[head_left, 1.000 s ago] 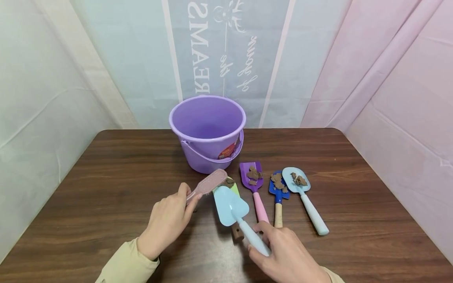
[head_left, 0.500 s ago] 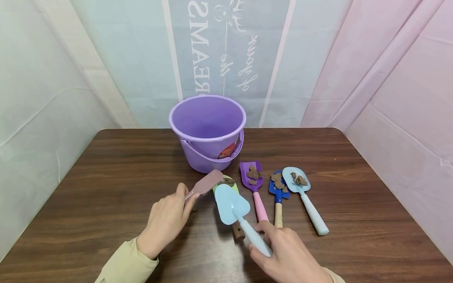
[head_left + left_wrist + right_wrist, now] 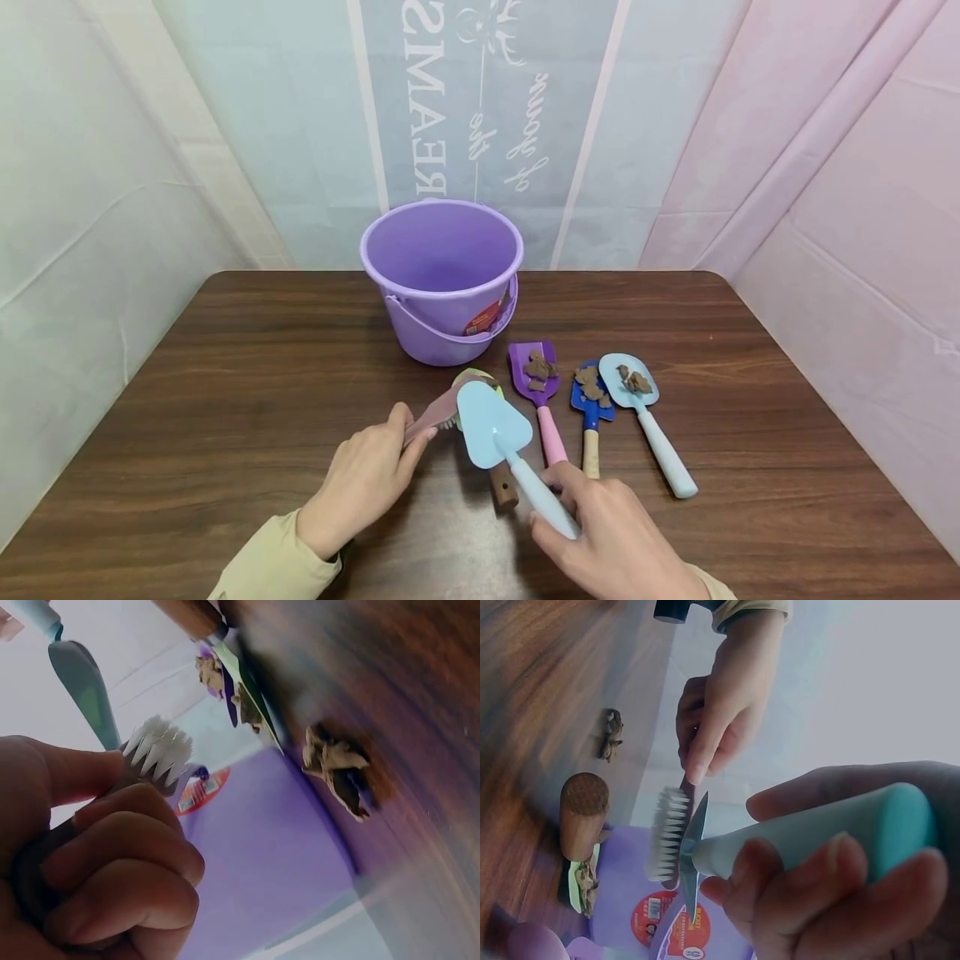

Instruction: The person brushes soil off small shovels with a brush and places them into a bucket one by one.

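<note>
My left hand [image 3: 363, 479] grips the handle of a pink brush [image 3: 435, 412], whose white bristles [image 3: 161, 746] face down toward the table. In my right hand [image 3: 611, 533] is the handle of a light blue toy shovel [image 3: 491, 425], held above the table with its blade tilted. The brush head reaches the blade's left edge in the head view; in the right wrist view it lies close along the blade, and I cannot tell whether they touch. Below them lies a green shovel [image 3: 471, 372] with a wooden handle [image 3: 504, 487], partly hidden, bearing brown clumps. A brown clump [image 3: 336, 766] lies on the table.
A purple bucket [image 3: 442, 329] stands behind the hands, its handle hanging down in front. To the right lie a purple shovel with a pink handle [image 3: 552, 433], a blue shovel with a wooden handle [image 3: 591, 454] and another light blue shovel [image 3: 667, 454], all bearing brown clumps.
The brush first drew back slightly left, then moved right and down until its head met the blade's edge in view. The held shovel shifted only slightly.
</note>
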`<state>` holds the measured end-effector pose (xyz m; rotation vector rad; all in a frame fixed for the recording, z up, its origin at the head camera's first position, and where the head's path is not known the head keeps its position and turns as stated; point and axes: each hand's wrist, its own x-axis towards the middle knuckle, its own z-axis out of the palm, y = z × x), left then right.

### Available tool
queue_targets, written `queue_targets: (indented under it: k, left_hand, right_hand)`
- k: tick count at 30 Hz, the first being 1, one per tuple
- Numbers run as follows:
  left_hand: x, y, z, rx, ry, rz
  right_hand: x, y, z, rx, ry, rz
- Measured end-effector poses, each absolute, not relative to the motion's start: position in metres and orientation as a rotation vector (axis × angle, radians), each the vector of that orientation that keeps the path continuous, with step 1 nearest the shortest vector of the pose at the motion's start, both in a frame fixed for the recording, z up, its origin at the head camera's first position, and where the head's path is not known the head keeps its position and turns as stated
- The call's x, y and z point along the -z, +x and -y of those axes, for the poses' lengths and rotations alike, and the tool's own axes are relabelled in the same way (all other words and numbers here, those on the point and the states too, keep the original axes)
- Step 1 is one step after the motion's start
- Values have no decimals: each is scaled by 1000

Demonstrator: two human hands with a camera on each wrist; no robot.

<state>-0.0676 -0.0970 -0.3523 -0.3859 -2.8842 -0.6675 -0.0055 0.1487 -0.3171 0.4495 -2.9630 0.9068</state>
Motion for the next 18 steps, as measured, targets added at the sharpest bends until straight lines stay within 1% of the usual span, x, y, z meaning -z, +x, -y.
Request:
queue_targets:
  k: [14, 18]
  left_hand:
    - [353, -63, 89, 652, -517, 2914]
    - [351, -58, 83, 801, -631, 2925]
  right_hand:
    - [306, -8, -150, -825, 295, 2992]
    - [302, -8, -150, -842, 297, 2990]
